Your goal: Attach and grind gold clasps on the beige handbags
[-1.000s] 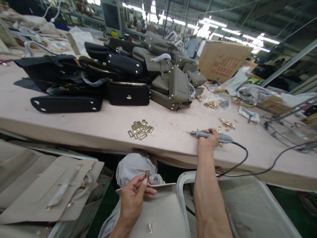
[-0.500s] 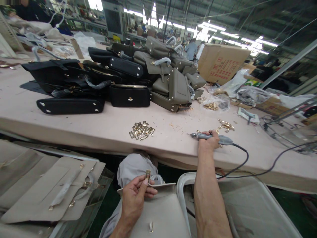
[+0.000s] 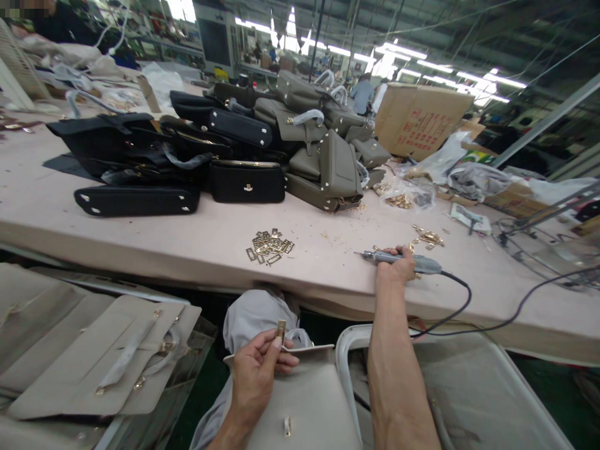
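Observation:
My left hand (image 3: 260, 362) pinches a small gold metal plate (image 3: 281, 329) upright between thumb and fingers, just above the top edge of a light grey bag piece (image 3: 312, 394) on my lap. A small metal fitting (image 3: 287, 426) sits on that piece. My right hand (image 3: 397, 265) is wrapped round a grey electric screwdriver (image 3: 424, 265) lying low over the table, its tip pointing left and its cord running off to the right. A pile of gold frame-like plates (image 3: 269, 245) lies left of the screwdriver tip.
Black handbags (image 3: 135, 201) and olive bags (image 3: 328, 169) are heaped along the table's far side. Gold fittings (image 3: 427, 236) lie beyond my right hand. A cardboard box (image 3: 422, 119) stands behind. Grey bag pieces (image 3: 94, 362) are stacked at left; a white-rimmed bin (image 3: 497, 362) is at right.
Almost nothing differs. The view has shifted very slightly; my left hand still pinches the gold plate and my right hand stays round the screwdriver.

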